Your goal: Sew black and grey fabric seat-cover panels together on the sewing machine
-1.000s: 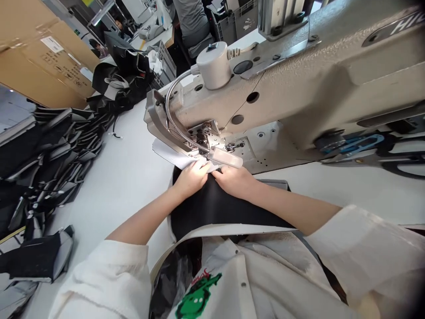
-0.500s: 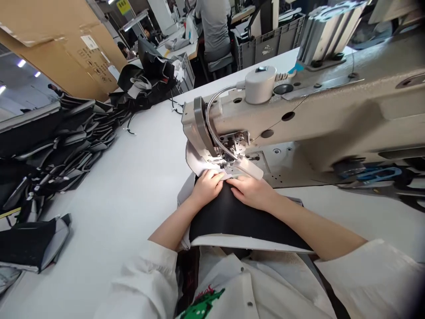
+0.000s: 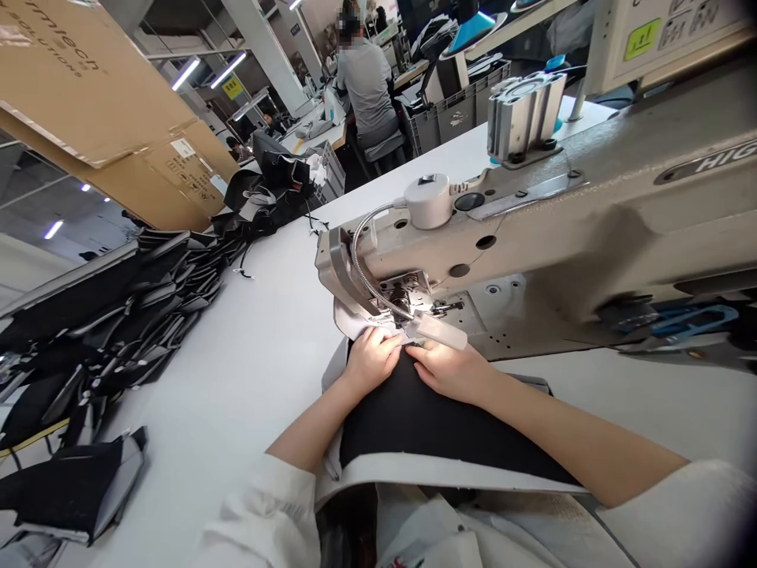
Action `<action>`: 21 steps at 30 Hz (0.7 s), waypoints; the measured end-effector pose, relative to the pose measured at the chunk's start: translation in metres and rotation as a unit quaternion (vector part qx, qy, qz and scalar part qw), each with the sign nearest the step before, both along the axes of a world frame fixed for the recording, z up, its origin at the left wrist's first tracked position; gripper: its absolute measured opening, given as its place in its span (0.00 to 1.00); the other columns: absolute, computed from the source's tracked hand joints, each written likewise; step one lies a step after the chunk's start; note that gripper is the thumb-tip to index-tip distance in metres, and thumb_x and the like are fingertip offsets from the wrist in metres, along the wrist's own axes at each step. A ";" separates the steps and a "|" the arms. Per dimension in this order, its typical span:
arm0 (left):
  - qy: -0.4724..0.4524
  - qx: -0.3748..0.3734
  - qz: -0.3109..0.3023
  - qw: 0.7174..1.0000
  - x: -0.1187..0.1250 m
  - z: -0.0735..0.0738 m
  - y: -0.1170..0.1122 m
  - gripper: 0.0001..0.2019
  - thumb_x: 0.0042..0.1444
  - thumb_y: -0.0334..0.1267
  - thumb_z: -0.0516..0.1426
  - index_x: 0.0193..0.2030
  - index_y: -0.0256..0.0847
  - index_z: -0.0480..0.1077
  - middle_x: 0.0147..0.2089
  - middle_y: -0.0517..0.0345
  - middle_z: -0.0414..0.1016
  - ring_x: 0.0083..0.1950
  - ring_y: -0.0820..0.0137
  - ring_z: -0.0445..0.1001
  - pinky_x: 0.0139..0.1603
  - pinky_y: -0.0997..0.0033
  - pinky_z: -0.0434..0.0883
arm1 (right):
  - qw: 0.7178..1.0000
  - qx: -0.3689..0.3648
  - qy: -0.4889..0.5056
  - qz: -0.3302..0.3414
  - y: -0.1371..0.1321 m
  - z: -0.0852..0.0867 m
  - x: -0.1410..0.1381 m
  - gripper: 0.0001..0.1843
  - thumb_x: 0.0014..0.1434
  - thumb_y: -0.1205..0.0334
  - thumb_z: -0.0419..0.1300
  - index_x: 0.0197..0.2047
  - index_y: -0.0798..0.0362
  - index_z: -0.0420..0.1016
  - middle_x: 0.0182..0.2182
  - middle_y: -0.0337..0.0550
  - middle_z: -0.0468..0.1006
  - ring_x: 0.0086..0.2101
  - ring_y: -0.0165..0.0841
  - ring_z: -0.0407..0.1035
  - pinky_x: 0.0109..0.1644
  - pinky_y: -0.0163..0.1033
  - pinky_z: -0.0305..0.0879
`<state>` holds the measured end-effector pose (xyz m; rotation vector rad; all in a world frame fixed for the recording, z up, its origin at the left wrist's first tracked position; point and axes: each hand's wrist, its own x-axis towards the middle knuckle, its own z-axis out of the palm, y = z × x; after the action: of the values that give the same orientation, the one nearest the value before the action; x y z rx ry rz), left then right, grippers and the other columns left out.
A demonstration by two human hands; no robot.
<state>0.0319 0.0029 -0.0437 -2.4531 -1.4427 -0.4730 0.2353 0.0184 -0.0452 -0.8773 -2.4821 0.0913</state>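
Observation:
A black fabric piece [image 3: 414, 418] with pale grey backing lies across the front of a sewing machine [image 3: 532, 229], its far edge under the needle area. My left hand [image 3: 374, 361] is closed on the fabric's edge just left of the presser foot, thumb pressed toward the fingers. On the other side, my right hand [image 3: 453, 372] pinches the same edge, index finger pointing at the needle area. The fingertips of both hands are close together, right below the small lamp [image 3: 441, 330] on its bendy metal neck. The needle itself is hidden.
Piles of black and grey fabric pieces [image 3: 118, 315] cover the left side of the white table [image 3: 236, 379]. A large cardboard box [image 3: 118, 102] rises behind them. Blue-handled scissors [image 3: 698, 322] lie under the machine arm. Farther back, a person [image 3: 367, 87] sits beside grey crates [image 3: 461, 110].
The view has tilted up a little, so the machine front and hands appear lower. Both hands keep their hold on the fabric, with hardly any movement relative to the machine.

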 end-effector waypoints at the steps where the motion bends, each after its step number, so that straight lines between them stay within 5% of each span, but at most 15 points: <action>1: 0.004 -0.002 -0.004 1.000 -0.001 0.001 0.002 0.11 0.60 0.35 0.53 0.45 0.42 0.75 0.35 0.55 0.72 0.38 0.67 0.69 0.39 0.69 0.70 | 1.000 0.002 0.000 0.001 0.001 -0.001 -0.001 0.16 0.60 0.66 0.50 0.45 0.53 0.76 0.33 0.45 0.76 0.36 0.34 0.69 0.39 0.36 0.62; 21: 0.001 0.026 -0.013 1.000 -0.007 0.001 0.003 0.12 0.61 0.36 0.52 0.46 0.39 0.75 0.35 0.54 0.73 0.39 0.66 0.69 0.41 0.68 0.69 | 0.996 -0.071 -0.062 0.011 0.004 0.001 -0.006 0.18 0.62 0.62 0.50 0.52 0.53 0.73 0.33 0.44 0.75 0.35 0.34 0.68 0.35 0.35 0.57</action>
<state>0.0249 0.0058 -0.0427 -2.4327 -1.3825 -0.5069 0.2298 0.0223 -0.0446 -0.9395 -2.6264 0.2291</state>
